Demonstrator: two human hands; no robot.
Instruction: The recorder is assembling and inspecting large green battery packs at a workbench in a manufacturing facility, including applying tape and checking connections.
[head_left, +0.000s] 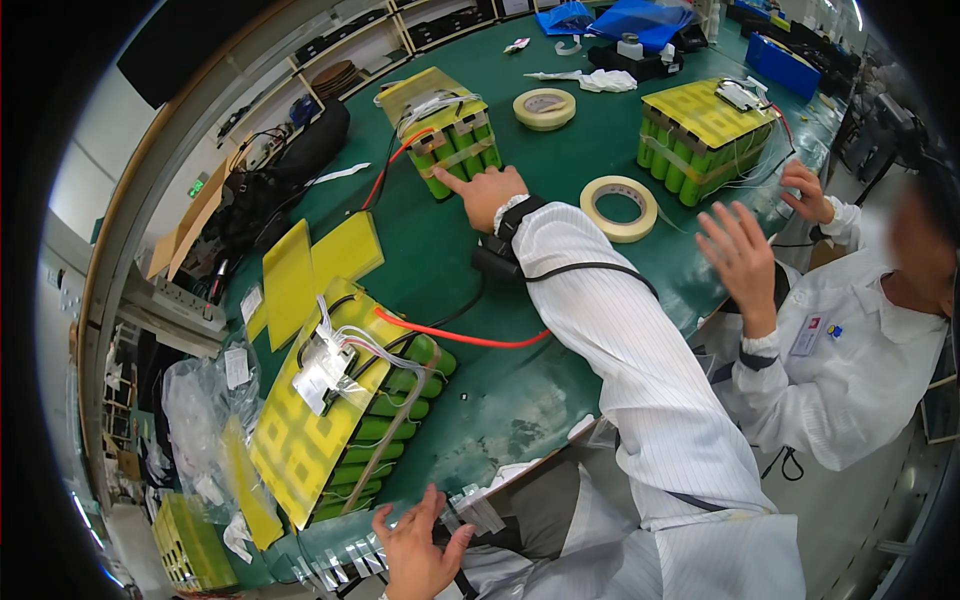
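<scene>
Head view: the right hand [487, 192] reaches far across the green desk [500, 400], forefinger out and pressing the near bottom edge of a small pack [447, 135] of green cells; it grips nothing. The left hand [418, 545] rests open at the near desk edge, fingers spread beside strips of tape [345, 560], and grasps nothing.

The risk, as I judge it: the push could slide or tip the small pack, since only one finger steadies it. The right sleeve hangs over the red wire [460, 335] running from the big pack [345, 420], so drawing the arm back could snag that wire and tug the pack's white leads. A black cable from the wrist also trails across the desk.

The small pack stands mid-desk, well beyond the big pack. It is a block of upright green cells bound with pale tape, a yellow sheet on top, with white and red wires coming off it. A tape roll [620, 207] lies to its right, near another person's hands.
</scene>
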